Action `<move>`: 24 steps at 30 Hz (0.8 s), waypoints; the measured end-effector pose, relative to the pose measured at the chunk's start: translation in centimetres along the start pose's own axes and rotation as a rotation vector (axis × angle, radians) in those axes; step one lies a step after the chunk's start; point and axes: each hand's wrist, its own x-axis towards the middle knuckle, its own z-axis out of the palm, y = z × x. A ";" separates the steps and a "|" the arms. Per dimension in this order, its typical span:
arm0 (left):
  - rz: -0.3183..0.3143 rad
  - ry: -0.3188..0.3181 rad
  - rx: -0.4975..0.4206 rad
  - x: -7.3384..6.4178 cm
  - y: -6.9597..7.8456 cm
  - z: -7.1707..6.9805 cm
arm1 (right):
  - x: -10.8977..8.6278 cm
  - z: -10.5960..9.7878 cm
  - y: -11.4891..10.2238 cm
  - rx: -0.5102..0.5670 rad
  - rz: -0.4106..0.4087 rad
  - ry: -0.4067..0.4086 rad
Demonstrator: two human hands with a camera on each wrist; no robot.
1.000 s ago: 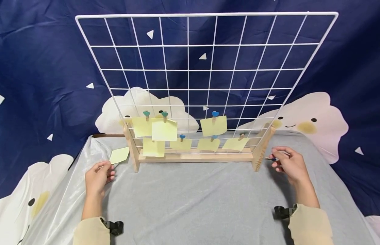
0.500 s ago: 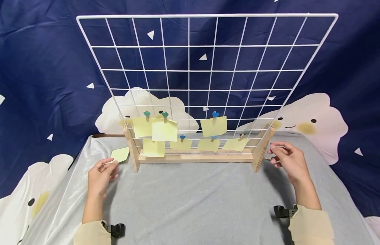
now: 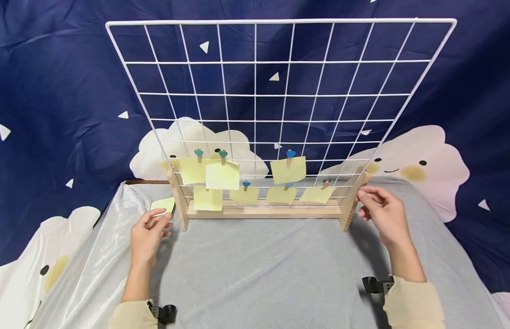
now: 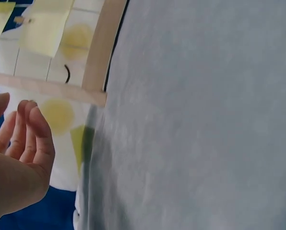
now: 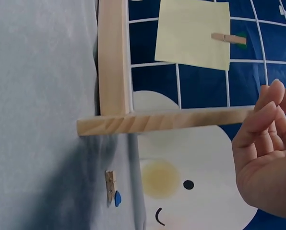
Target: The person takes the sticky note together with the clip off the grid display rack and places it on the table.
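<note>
My left hand (image 3: 148, 235) hovers beside a loose yellow sticky note (image 3: 164, 204) left of the rack. In the left wrist view its thumb and fingers are apart, with nothing visible between them. On the other side, my right hand (image 3: 385, 214) is by the rack's right wooden post (image 3: 351, 205), fingers loosely bent and no held thing visible. Whether the fingertips touch the post is unclear. A clothespin with a blue heart (image 5: 110, 186) lies on the cloth below that hand. Several yellow sticky notes (image 3: 288, 170) hang on the white wire grid (image 3: 255, 94), held by heart-topped clothespins (image 3: 290, 154).
The grid stands in a wooden base (image 3: 263, 212) with posts at both ends. Grey cloth (image 3: 259, 265) covers the table in front of it. Behind hangs a dark blue curtain (image 3: 74, 50) printed with clouds and triangles.
My left hand has moved right and slightly forward, now partly covering the loose note. My right hand has shifted left and upward to the post, leaving the clothespin on the cloth.
</note>
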 end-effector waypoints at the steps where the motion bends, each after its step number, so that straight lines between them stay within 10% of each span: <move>1: 0.010 -0.008 -0.006 -0.1 0.0 0.2 | 0.0 0.1 -0.1 0.010 -0.008 -0.004; 12: 0.215 -0.143 0.010 -1.6 0.1 3.0 | -0.2 2.2 -1.0 0.027 -0.123 -0.074; 24: 0.262 -0.267 0.050 -2.7 0.2 6.0 | -0.1 4.2 -1.5 0.053 -0.180 -0.151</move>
